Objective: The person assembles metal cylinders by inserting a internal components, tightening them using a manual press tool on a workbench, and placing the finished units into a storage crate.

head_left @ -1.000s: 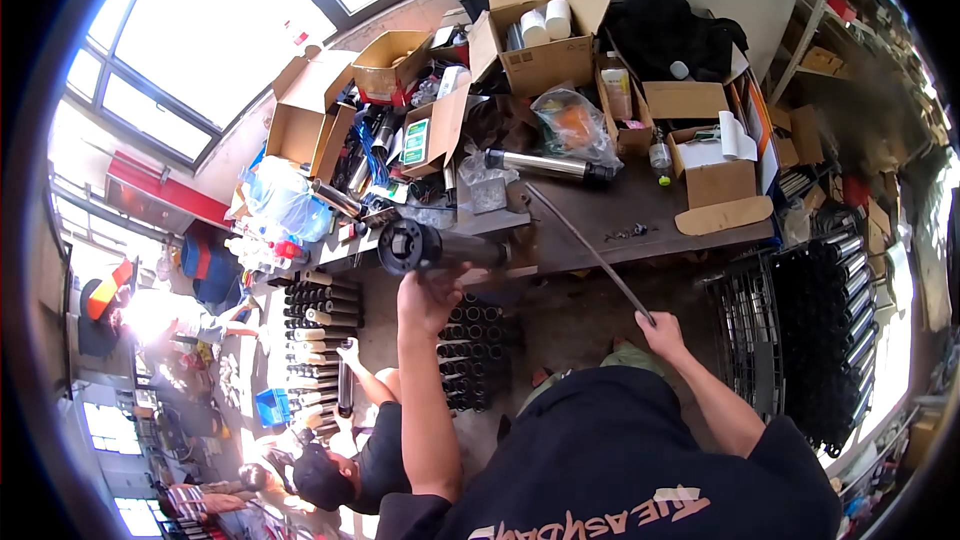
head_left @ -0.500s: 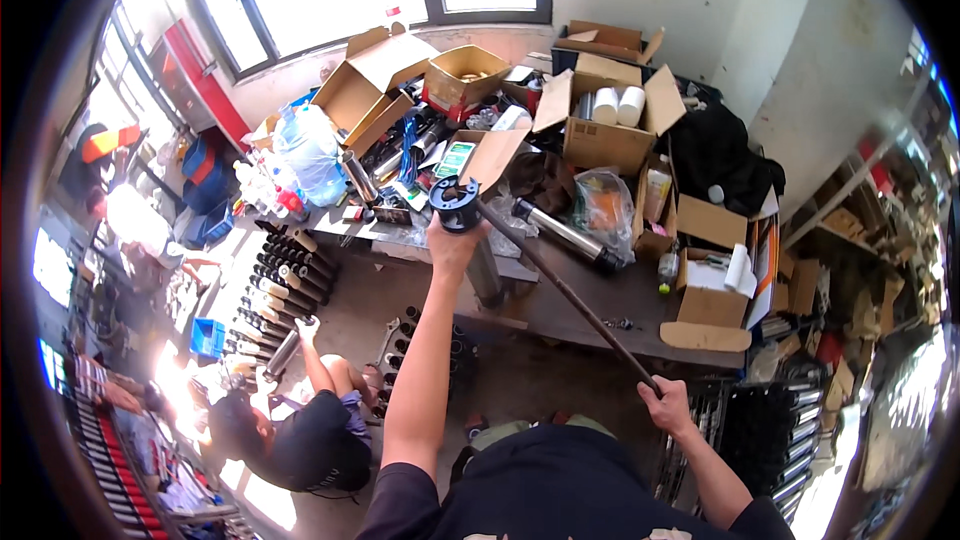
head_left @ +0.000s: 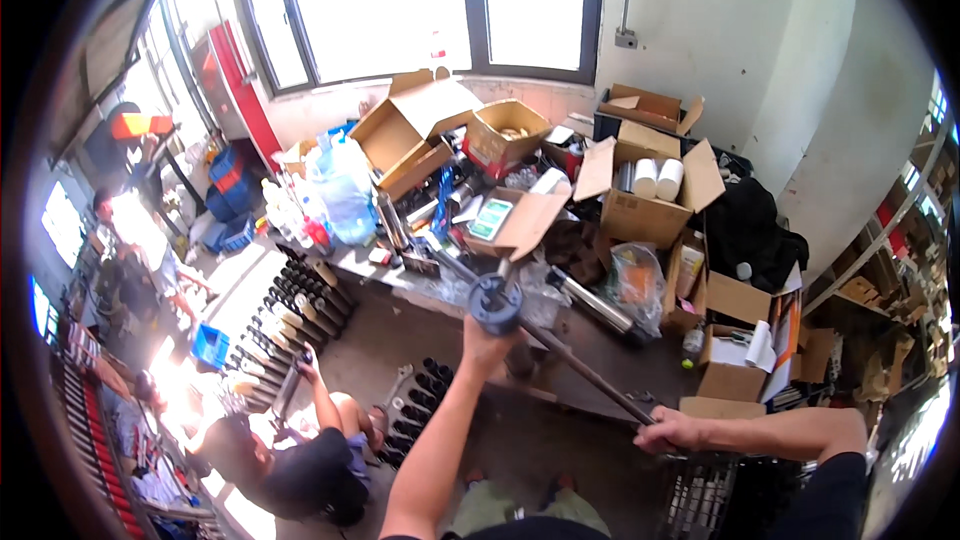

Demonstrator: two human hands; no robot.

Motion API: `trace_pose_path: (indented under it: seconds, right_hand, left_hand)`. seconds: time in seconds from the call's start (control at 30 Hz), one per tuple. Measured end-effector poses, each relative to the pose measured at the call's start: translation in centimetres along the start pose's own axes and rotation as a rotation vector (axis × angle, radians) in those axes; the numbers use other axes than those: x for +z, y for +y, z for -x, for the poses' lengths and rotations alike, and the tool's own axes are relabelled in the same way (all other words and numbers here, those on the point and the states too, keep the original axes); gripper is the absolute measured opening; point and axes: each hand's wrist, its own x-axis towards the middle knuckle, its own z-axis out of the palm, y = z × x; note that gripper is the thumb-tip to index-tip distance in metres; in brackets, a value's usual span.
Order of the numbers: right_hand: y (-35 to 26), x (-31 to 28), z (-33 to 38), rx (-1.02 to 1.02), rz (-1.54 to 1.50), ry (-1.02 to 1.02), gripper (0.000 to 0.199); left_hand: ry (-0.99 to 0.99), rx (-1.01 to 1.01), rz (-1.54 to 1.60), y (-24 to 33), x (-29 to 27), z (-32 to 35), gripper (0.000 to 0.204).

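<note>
My left hand [head_left: 488, 348] is closed around the underside of a round dark grey collar [head_left: 495, 306] in front of the workbench edge. From the collar a long dark metal bar [head_left: 580, 364] slopes down to the right. My right hand [head_left: 668, 430] grips that bar's lower end in a fist. A shorter rod [head_left: 456, 266] shows beyond the collar at its upper left; whether it is one piece with the bar I cannot tell. What stands below the collar is mostly hidden by my left hand.
Across the workbench [head_left: 600, 365] lie open cardboard boxes [head_left: 645, 225], a shiny metal cylinder [head_left: 592, 302] and clear plastic bags. Left of me a person in a black shirt [head_left: 305, 475] crouches beside rows of dark cylinders [head_left: 300, 300]. A metal rack [head_left: 700, 495] stands at lower right.
The view has tilted up and shifted left. My right forearm now reaches in from the right with its elbow raised. A rod now shows past the collar's upper left; both hands keep their grips.
</note>
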Motion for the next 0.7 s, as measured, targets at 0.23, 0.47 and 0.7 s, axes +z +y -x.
trace_pose_path:
  seconds: [0.23, 0.47, 0.7]
  right_hand:
    - [2.0, 5.9, -2.0, 0.079, -0.072, 0.026, 0.042]
    - [3.3, 24.6, -9.9, -0.138, -0.418, 0.206, 0.044]
    - [1.5, 38.6, -27.3, -0.546, -0.569, 0.527, 0.036]
  left_hand:
    - [-0.175, -0.103, 0.147, -5.2, -3.8, -0.5, 0.058]
    - [-0.681, -0.111, 0.189, -3.5, -4.7, -4.1, 0.054]
    - [-1.233, -0.220, 0.423, -5.8, -4.7, -8.8, 0.055]
